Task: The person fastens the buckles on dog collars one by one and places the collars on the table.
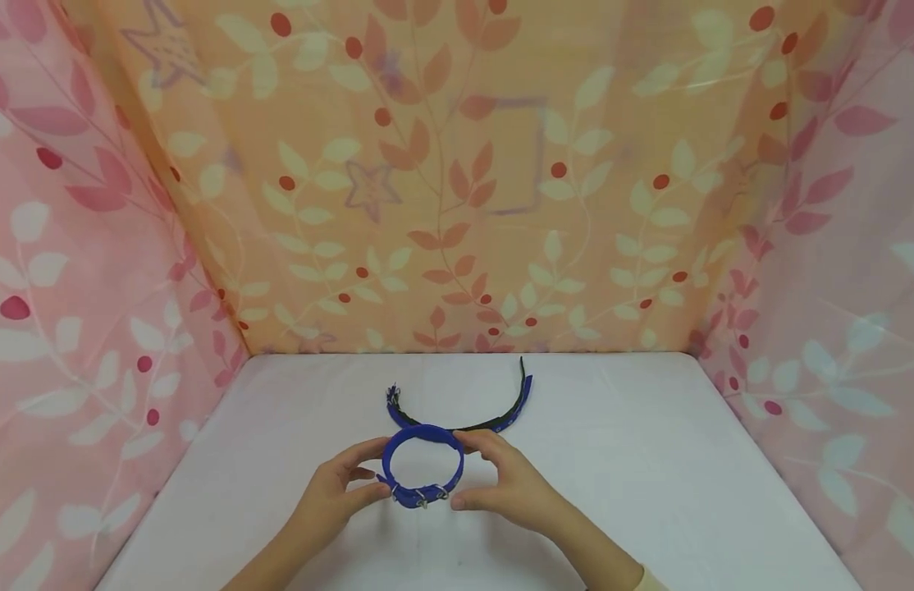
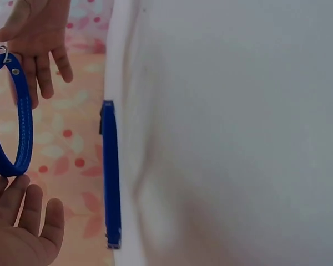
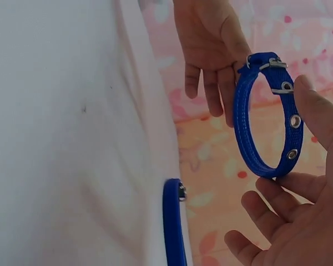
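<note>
A blue pet collar (image 1: 425, 432) is buckled into a ring and held up above the white table. My left hand (image 1: 345, 486) grips its left side, thumb by the silver buckle (image 1: 422, 495) and fingers behind. On the opposite side, my right hand (image 1: 512, 486) holds the ring between thumb and fingertips. In the right wrist view, silver eyelets (image 3: 295, 121) line the band and the fingertips support its lower edge. Behind the ring, a second strap (image 1: 512, 417), blue and black, lies unfastened in a curve on the table, metal fittings (image 1: 393, 396) at its left end.
The white-covered table (image 1: 634, 460) runs back to an orange leaf-patterned curtain (image 1: 457, 164). Pink leaf-patterned curtains stand along the left side (image 1: 80, 271) and the right side (image 1: 834, 271).
</note>
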Demonstrator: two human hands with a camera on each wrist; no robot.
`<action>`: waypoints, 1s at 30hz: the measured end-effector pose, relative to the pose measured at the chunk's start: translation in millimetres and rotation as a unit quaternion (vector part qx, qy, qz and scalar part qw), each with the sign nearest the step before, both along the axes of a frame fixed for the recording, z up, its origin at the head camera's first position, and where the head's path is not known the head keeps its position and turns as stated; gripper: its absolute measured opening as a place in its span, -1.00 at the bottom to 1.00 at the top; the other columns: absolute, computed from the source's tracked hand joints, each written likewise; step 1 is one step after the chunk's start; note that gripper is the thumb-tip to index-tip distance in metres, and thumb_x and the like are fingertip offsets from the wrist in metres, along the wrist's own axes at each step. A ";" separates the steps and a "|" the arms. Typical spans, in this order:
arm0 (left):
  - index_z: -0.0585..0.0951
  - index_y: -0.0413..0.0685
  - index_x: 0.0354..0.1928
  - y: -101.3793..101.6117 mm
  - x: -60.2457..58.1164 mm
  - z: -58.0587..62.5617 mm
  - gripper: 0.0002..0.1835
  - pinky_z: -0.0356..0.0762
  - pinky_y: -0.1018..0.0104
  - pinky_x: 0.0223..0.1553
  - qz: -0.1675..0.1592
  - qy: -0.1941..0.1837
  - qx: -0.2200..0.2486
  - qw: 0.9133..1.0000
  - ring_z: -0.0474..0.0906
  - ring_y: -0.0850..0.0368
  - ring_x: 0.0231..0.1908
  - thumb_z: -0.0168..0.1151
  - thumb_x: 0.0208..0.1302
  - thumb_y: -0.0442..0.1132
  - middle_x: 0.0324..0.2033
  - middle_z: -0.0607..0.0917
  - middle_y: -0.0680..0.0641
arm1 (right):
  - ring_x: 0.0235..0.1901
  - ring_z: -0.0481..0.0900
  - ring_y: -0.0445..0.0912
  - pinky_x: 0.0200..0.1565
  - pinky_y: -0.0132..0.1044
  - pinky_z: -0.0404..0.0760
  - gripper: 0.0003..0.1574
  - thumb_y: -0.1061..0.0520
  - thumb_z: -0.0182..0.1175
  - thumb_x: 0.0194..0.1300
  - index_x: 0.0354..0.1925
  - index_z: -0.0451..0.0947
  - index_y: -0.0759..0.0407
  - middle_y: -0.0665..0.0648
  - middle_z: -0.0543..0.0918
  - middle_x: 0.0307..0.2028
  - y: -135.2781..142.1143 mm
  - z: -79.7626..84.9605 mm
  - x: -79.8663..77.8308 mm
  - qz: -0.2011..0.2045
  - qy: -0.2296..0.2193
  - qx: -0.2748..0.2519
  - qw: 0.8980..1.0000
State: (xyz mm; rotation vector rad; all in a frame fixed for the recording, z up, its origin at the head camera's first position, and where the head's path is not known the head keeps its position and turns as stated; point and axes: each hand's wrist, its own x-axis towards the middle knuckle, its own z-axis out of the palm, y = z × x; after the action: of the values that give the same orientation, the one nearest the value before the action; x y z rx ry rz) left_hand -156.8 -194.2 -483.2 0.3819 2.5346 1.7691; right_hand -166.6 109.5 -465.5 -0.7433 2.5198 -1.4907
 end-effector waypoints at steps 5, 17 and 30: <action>0.60 0.25 0.27 -17.0 -3.5 -2.4 -0.36 0.60 0.19 0.14 0.017 -0.015 -0.042 0.999 0.61 0.00 0.14 0.57 0.11 0.01 0.18 0.70 0.06 | 0.28 0.45 -0.06 0.34 0.19 0.43 0.06 -0.26 0.55 0.09 0.47 0.36 -0.13 -0.12 0.48 0.33 -20.2 -8.6 -6.9 0.004 -0.006 0.004 1.000; 0.60 0.19 0.29 -49.2 -19.0 -7.9 -0.34 0.65 -0.03 0.05 0.029 -0.050 -0.110 0.992 0.62 -0.13 0.10 0.57 0.11 0.03 0.17 0.70 -0.07 | 0.26 0.49 -0.12 0.34 0.07 0.44 0.00 -0.22 0.52 0.15 0.47 0.37 -0.09 -0.11 0.52 0.31 -54.2 -37.0 -26.3 0.002 -0.026 -0.010 1.000; 0.61 0.10 0.30 -77.7 -31.9 -22.2 -0.34 0.65 -0.02 0.05 0.012 -0.041 -0.152 0.987 0.66 -0.06 0.04 0.54 0.15 0.04 0.22 0.67 -0.17 | 0.26 0.54 -0.04 0.33 -0.02 0.50 0.06 -0.16 0.60 0.05 0.44 0.41 0.08 0.02 0.56 0.28 -84.5 -56.1 -40.7 -0.014 0.002 0.022 1.000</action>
State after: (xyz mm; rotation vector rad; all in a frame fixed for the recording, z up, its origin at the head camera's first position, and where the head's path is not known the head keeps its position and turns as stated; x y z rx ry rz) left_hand -188.7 -271.9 -505.3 0.2602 2.7000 1.3394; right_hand -207.2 25.0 -521.7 -0.7089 2.5679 -1.4387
